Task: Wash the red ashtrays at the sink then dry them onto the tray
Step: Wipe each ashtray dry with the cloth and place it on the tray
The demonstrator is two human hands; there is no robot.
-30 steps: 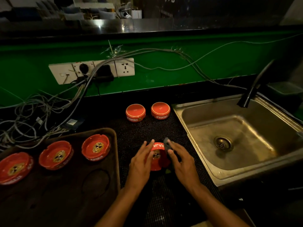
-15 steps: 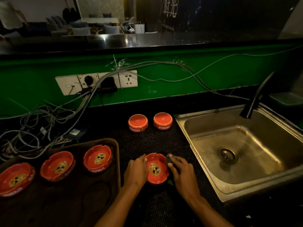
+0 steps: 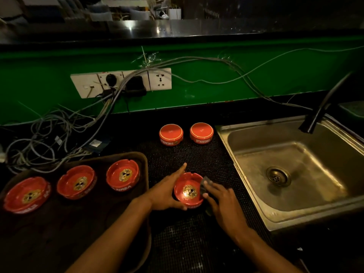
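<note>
Drying step, by the look of it. Left hand [image 3: 165,191] cups the red ashtray [image 3: 188,191] upright on the mat, index finger straight. Right hand [image 3: 220,198], just right of it, pinches a dark cloth [image 3: 204,186] against the rim. Next: carry it left to the tray [image 3: 144,164]. Glossy bowl, skull emblem centred.

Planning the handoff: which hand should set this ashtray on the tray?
Probably left. The left hand already grips the ashtray and is nearest the tray; the right hand holds a cloth.
</note>
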